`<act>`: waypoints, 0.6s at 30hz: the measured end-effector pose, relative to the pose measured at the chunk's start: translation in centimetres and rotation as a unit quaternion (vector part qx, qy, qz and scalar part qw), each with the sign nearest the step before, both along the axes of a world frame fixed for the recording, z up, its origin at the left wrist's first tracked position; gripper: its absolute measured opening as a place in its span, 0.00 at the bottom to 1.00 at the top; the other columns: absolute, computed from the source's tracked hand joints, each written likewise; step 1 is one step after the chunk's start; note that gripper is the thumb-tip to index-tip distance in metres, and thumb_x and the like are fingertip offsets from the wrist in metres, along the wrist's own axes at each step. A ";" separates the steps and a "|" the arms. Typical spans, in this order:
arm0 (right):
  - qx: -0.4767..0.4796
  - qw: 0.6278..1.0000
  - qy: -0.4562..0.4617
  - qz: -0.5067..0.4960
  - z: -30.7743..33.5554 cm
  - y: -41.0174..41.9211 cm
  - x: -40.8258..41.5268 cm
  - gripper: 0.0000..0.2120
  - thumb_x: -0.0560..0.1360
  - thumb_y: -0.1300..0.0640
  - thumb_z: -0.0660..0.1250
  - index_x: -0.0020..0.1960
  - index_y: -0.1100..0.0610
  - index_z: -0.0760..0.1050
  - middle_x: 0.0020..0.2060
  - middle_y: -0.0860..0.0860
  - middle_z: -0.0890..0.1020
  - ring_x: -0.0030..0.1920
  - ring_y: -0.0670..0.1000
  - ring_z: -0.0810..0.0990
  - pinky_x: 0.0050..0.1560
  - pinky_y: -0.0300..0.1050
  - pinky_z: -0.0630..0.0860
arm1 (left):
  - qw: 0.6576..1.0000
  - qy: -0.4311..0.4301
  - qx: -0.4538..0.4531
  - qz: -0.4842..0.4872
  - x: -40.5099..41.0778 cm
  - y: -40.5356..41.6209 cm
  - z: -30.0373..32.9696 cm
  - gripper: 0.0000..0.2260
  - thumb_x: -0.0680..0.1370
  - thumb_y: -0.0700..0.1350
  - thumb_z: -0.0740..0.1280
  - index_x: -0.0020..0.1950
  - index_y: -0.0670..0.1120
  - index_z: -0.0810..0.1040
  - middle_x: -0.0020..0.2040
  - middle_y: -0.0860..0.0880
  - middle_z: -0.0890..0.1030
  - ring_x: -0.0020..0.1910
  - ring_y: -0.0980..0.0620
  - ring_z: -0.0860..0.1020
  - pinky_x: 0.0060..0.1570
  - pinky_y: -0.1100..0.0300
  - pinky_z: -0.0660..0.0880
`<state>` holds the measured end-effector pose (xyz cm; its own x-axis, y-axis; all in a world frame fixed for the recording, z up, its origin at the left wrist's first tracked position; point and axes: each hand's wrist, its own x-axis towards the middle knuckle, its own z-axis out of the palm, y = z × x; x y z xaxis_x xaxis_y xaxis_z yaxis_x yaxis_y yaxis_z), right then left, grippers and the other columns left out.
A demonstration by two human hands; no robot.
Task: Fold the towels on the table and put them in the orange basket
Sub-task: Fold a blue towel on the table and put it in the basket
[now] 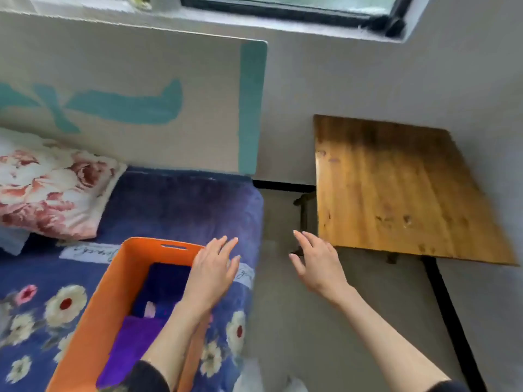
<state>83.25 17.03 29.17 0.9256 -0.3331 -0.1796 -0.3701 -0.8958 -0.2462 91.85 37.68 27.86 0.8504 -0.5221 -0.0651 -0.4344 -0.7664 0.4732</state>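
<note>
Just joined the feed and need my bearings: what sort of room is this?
Most likely a bedroom in a home. A bed with a blue floral blanket and a flowered pillow holds the orange basket, and a small wooden table stands beside it under a window.

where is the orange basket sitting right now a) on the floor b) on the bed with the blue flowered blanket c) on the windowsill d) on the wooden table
B: the orange basket rests on the blue flowered blanket of the bed, with dark blue and purple towels inside it, well apart from the wooden table.
</note>
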 end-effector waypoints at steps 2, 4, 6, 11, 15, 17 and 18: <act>0.012 0.998 -0.014 -0.064 0.8 -2.4 -4.0 0.26 0.79 0.47 0.56 0.75 0.51 0.55 0.72 0.49 0.63 0.72 0.48 0.61 0.72 0.49 0.55 | 0.998 -0.017 -0.001 -0.066 -1.2 -4.0 0.9 0.20 0.80 0.48 0.60 0.72 0.48 0.67 0.72 0.45 0.68 0.72 0.48 0.64 0.69 0.54 0.60; 0.013 0.992 -0.029 -0.125 1.5 -4.5 -8.5 0.26 0.79 0.48 0.55 0.75 0.51 0.55 0.72 0.49 0.63 0.72 0.48 0.60 0.72 0.48 0.54 | 0.991 -0.034 -0.020 -0.128 -3.2 -7.9 1.9 0.19 0.79 0.46 0.63 0.69 0.45 0.71 0.68 0.43 0.72 0.69 0.45 0.69 0.65 0.52 0.65; 0.013 0.982 -0.038 -0.185 2.1 -6.3 -13.6 0.25 0.80 0.48 0.55 0.75 0.51 0.55 0.73 0.48 0.62 0.73 0.47 0.59 0.73 0.48 0.53 | 0.976 -0.055 -0.048 -0.204 -6.2 -11.6 2.7 0.16 0.76 0.44 0.67 0.64 0.41 0.76 0.61 0.40 0.77 0.61 0.42 0.75 0.59 0.51 0.71; 0.009 0.943 -0.068 -0.327 3.3 -8.5 -28.4 0.25 0.80 0.49 0.55 0.75 0.51 0.55 0.72 0.47 0.64 0.72 0.47 0.61 0.72 0.45 0.55 | 0.927 -0.085 -0.070 -0.358 -16.9 -19.8 4.0 0.15 0.77 0.43 0.67 0.62 0.41 0.76 0.61 0.42 0.78 0.61 0.43 0.76 0.59 0.51 0.73; -0.001 0.897 -0.078 -0.435 3.9 -8.1 -41.9 0.25 0.80 0.49 0.55 0.75 0.51 0.56 0.72 0.48 0.64 0.71 0.49 0.62 0.71 0.44 0.56 | 0.882 -0.078 -0.082 -0.458 -28.4 -24.8 4.1 0.17 0.79 0.46 0.61 0.67 0.45 0.72 0.66 0.45 0.74 0.67 0.45 0.70 0.64 0.51 0.67; -0.014 0.868 -0.082 -0.490 4.0 -7.2 -48.4 0.24 0.80 0.49 0.55 0.75 0.52 0.57 0.72 0.49 0.65 0.71 0.49 0.63 0.71 0.44 0.57 | 0.849 -0.060 -0.098 -0.515 -34.8 -26.8 4.2 0.16 0.79 0.45 0.63 0.66 0.44 0.73 0.65 0.45 0.74 0.66 0.44 0.70 0.63 0.51 0.68; -0.021 0.852 -0.082 -0.516 4.2 -6.5 -51.6 0.24 0.80 0.49 0.55 0.74 0.52 0.57 0.71 0.49 0.65 0.71 0.50 0.63 0.71 0.45 0.58 | 0.833 -0.049 -0.105 -0.541 -38.1 -27.6 4.4 0.16 0.78 0.44 0.63 0.66 0.43 0.73 0.65 0.45 0.75 0.66 0.44 0.70 0.63 0.52 0.68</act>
<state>31.66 10.48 33.34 0.1468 -0.9882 -0.0444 -0.9301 -0.1226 -0.3463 53.74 10.04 32.21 -0.1300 -0.9775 0.1661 -0.8621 0.1942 0.4681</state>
